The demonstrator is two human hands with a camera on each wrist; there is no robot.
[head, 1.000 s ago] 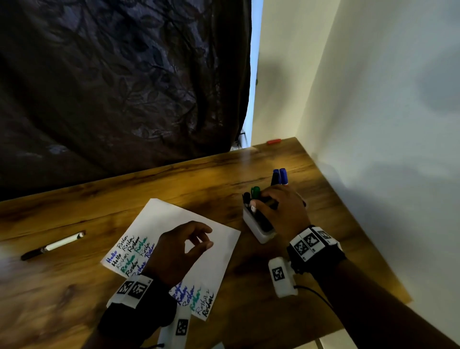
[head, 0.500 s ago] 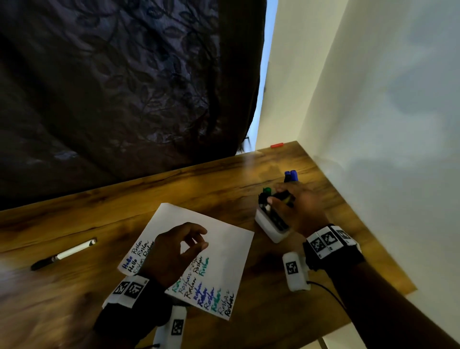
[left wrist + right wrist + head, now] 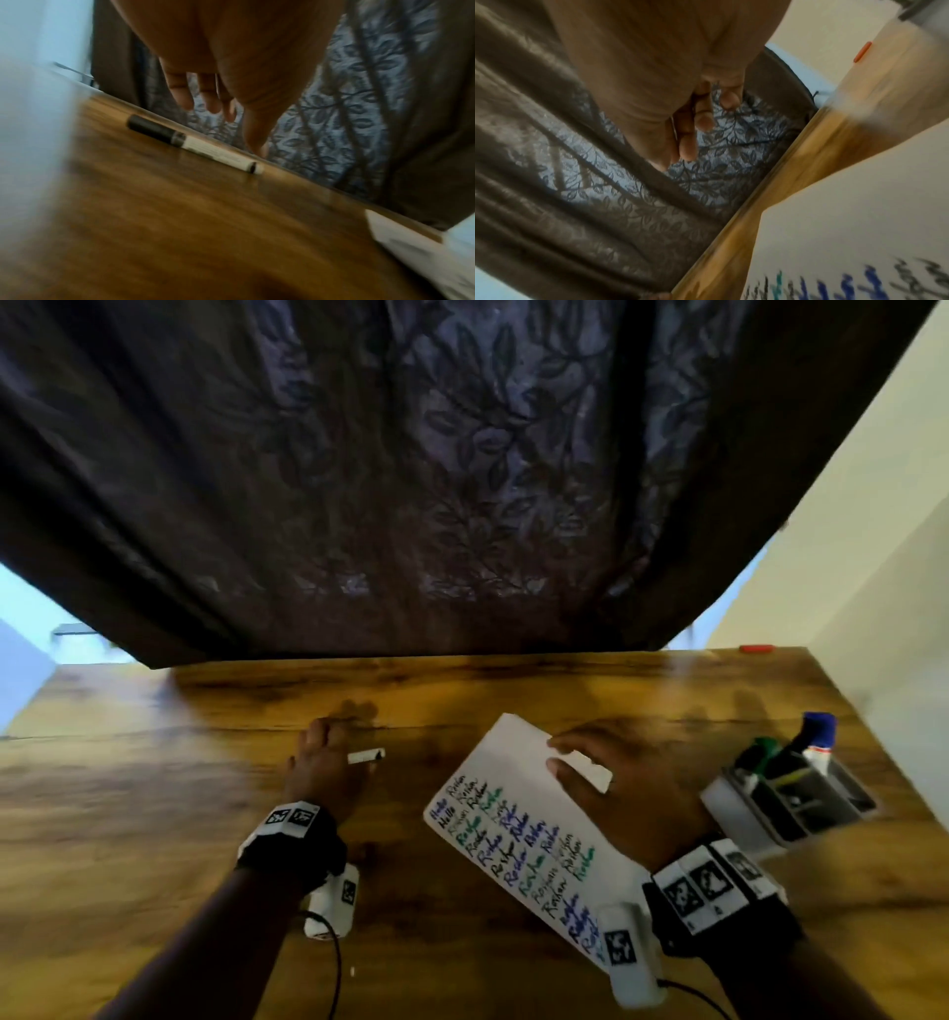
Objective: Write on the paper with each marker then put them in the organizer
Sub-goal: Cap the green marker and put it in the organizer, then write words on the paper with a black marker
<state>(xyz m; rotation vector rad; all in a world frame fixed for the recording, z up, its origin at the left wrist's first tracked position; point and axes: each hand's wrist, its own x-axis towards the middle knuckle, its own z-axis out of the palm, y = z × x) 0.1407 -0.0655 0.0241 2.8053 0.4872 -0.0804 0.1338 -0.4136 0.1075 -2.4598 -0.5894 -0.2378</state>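
Note:
A black-capped white marker [image 3: 195, 147] lies flat on the wooden table [image 3: 154, 814], and its white end [image 3: 365, 756] shows beside my left hand [image 3: 328, 747]. That hand hovers over the marker with fingers [image 3: 205, 97] straight, not closed round it. My right hand [image 3: 580, 762] is spread loosely over the upper part of the white paper [image 3: 518, 762], holding nothing. The paper carries rows of black, blue and green words. At the right stands the white organizer [image 3: 744, 819], holding a blue marker [image 3: 819, 731] and a green marker [image 3: 765, 747] upright.
A dark leaf-patterned curtain [image 3: 462, 480] hangs along the table's far edge. A cream wall [image 3: 873, 557] borders the right side. A small red object [image 3: 756, 649] lies at the far right corner. Wrist cameras with cables sit under both forearms.
My left hand left the paper and reached left to the black marker. My right hand came off the organizer and moved over the paper. The head view swung left.

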